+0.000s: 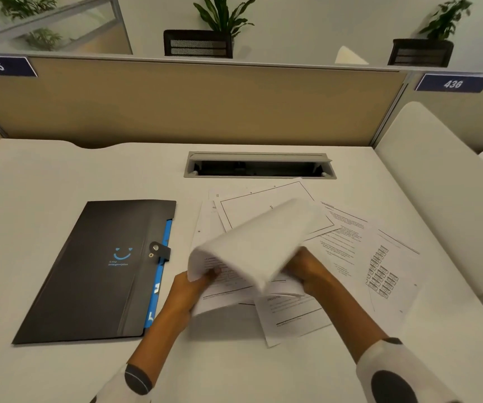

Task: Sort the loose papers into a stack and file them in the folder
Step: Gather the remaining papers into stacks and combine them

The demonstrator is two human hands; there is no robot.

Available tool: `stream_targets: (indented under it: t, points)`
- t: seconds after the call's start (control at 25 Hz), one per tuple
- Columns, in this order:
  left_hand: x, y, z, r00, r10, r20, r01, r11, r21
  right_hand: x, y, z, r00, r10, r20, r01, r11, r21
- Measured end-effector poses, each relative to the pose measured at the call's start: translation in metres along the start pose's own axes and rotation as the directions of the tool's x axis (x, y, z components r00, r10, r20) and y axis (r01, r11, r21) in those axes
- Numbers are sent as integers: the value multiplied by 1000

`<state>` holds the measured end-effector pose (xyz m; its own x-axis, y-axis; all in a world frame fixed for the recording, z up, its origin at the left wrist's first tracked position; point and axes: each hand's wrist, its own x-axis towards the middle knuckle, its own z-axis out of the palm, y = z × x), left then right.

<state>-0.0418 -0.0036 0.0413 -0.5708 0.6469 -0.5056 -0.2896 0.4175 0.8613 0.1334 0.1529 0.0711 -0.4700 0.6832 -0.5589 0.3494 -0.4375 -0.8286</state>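
A black folder [98, 269] with a blue smile mark and a snap strap lies closed on the left of the white desk [45, 175]. Loose printed papers [348, 242] are spread over the middle and right of the desk, overlapping one another. A curled, blurred sheet [252, 242] is lifted off the pile between both hands. My left hand [189, 289] pinches its near left edge. My right hand [307, 270] grips its right side, partly hidden under the sheet. More sheets [289, 312] lie flat beneath the hands.
An open grey cable tray [259, 165] is set in the desk behind the papers. A tan partition [191, 106] closes off the back, with potted plants [223, 27] above it. A white divider [438, 184] bounds the right side.
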Motion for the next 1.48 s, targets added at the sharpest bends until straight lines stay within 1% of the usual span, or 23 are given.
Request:
stream_targets:
  t: [0.04,0.08,0.12,0.24,0.28,0.36,0.44,0.52,0.56,0.6,0.64,0.68,0.72,0.76,0.8,0.88,1.04,1.2,1.28,1.32,1.36,1.4,1.48]
  points:
    - [-2,0,-4,1000,-18,14,19,996,-86,2,0,3,1000,18,17,-18,999,-39]
    - [0,-5,-7,1000,-7,9,8,990,-140,0,-1,6,999,26,46,-24,999,-46]
    - [-1,-9,-8,1000,19,-13,-21,987,-161,2,1,9,998,25,59,-22,999,-44]
    - [-4,-22,-14,977,159,-141,-170,983,-71,3,14,21,999,-5,43,9,996,-94]
    - [-5,-25,-17,966,189,-175,-200,979,-47,4,20,26,998,-21,51,26,995,-98]
    - [-7,-30,-31,947,227,-228,-237,971,-17,6,25,38,998,-53,42,59,984,-166]
    - [-6,-29,-52,916,267,-299,-251,964,90,11,28,44,996,-82,-24,74,970,-230]
    - [-4,-29,-77,891,297,-344,-244,951,189,16,28,40,977,-154,-147,111,958,-264]
    - [-4,-30,-88,881,303,-363,-236,947,220,20,28,34,945,-238,-222,145,918,-368]
    - [-4,-32,-99,872,304,-384,-223,945,240,25,26,26,898,-350,-266,161,825,-542]
    - [-4,-35,-107,865,300,-403,-212,945,249,29,24,18,864,-442,-239,157,690,-707]
    - [-4,-38,-114,856,297,-422,-196,944,266,34,22,13,857,-492,-153,162,539,-827]
    - [-4,-41,-118,849,296,-438,-185,942,279,38,20,8,873,-485,-49,176,408,-896]
    - [-4,-43,-120,847,289,-447,-171,943,285,41,19,6,895,-444,41,198,312,-929]
    - [-3,-45,-121,848,286,-447,-166,943,288,44,19,7,909,-399,118,229,242,-943]
    - [-1,-45,-119,861,281,-423,-162,941,296,46,26,12,918,-341,204,273,168,-947]
    - [4,-42,-115,883,274,-381,-138,927,348,49,30,33,874,-388,293,307,-26,-951]
    - [3,-42,-115,881,281,-380,-125,913,388,52,22,53,794,-413,447,358,-278,-892]
    - [3,-40,-116,876,284,-389,-110,904,413,51,22,56,714,-452,536,387,-383,-839]
    - [3,-39,-116,873,289,-392,-101,896,433,48,22,55,684,-472,556,371,-431,-822]
    - [2,-38,-117,869,295,-396,-95,886,453,44,21,53,678,-477,560,345,-465,-815]
    - [2,-36,-117,866,302,-399,-90,878,470,42,22,50,670,-459,583,356,-490,-795]
    - [0,-35,-116,862,307,-404,-83,871,484,41,25,43,708,-423,565,395,-426,-814]
